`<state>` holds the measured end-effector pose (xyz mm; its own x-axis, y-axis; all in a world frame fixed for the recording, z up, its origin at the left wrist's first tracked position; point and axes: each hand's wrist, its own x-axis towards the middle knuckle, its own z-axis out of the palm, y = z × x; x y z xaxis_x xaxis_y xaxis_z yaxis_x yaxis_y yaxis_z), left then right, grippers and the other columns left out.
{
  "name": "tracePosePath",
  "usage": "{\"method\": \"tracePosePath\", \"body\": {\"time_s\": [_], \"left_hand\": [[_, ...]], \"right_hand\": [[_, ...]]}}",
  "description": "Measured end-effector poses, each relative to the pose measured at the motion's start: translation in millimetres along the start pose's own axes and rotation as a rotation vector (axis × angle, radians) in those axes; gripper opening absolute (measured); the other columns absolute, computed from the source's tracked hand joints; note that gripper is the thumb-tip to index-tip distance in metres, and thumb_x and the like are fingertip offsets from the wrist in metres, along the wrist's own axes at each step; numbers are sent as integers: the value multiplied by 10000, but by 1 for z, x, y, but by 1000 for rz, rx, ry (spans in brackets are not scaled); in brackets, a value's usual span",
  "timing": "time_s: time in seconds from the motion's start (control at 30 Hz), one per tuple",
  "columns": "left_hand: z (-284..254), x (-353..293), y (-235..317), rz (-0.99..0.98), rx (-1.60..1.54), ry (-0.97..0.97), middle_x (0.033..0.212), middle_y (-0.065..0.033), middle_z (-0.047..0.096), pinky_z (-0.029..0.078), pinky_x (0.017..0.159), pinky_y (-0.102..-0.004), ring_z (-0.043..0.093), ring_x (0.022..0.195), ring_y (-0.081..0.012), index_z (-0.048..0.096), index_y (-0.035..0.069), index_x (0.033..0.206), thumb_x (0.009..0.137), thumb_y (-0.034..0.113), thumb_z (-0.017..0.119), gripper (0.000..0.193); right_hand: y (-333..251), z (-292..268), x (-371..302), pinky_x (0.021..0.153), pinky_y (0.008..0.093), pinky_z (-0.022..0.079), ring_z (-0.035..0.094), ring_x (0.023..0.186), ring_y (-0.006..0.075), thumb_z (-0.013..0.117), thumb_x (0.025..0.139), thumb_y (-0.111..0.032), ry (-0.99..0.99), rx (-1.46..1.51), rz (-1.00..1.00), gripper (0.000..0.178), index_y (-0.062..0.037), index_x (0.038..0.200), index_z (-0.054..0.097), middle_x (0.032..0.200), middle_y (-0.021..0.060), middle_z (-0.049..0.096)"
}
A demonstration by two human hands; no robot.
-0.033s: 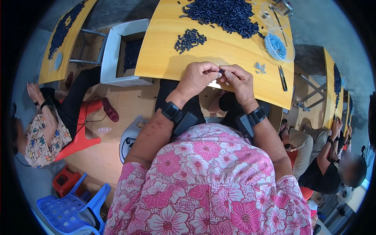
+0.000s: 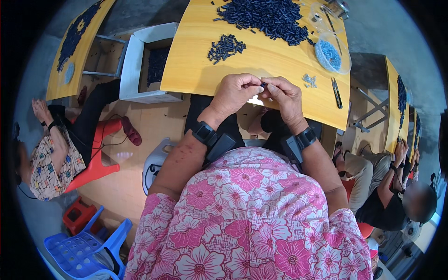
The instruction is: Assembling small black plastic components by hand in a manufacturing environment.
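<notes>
Both the left hand (image 2: pixel 239 92) and the right hand (image 2: pixel 285 99) meet at the near edge of the table (image 2: pixel 193 60), thumbs and fingers pinching a small black piece (image 2: pixel 263 86) (the fingertips cover most of it). Nothing visibly differs from the picture just before: grip and piece look the same, so the handwork seems to be at the same point. The wrists come in from either side, backs of the hands up, fingertips turned toward each other; the forearms angle inward, and the bands on both wrists sit short of the table's edge.

On the table, clear bits (image 2: pixel 309 80) lie right of the hands, with snips (image 2: pixel 337 93) near the table's right edge. A small pile (image 2: pixel 226 49) of black pieces lies toward the table's middle, a big pile (image 2: pixel 261 18) at its far side, and a tub (image 2: pixel 345 69) of blue bits at its right.
</notes>
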<state>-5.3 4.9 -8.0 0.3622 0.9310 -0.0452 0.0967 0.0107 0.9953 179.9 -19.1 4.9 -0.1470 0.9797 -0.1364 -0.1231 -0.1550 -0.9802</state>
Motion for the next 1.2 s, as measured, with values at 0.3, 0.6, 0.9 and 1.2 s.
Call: {"method": "tracePosePath", "body": {"time_s": [0.3,0.6,0.9,1.2], "left_hand": [[-1,2,1,-6,-10,-16,837,-3,672,494,667,-201,584,734,-47,685,-26,1006,886,63,648,154],[1,3,2,-31,-109,34,805,-25,696,502,657,-226,608,718,-65,708,-6,966,875,119,665,160],[-2,4,2,-54,-50,-2,852,-17,685,503,653,-207,599,735,-54,692,-8,982,882,82,665,138],[-3,4,0,-40,-36,-12,842,7,670,491,660,-193,575,719,-41,690,-8,983,854,50,691,142]], "right_hand": [[5,-2,5,734,263,524,642,746,140,579,930,-67,8,20,2,213,-2,1106,680,855,61,670],[2,1,4,717,253,536,630,748,110,600,919,-53,28,37,26,215,-14,1116,676,872,56,683],[2,5,5,704,234,542,628,736,88,623,906,-49,72,-18,10,177,-9,1060,700,901,53,695],[0,6,7,704,238,545,617,721,86,591,919,-39,74,-19,5,170,12,1038,701,873,54,685]]}}
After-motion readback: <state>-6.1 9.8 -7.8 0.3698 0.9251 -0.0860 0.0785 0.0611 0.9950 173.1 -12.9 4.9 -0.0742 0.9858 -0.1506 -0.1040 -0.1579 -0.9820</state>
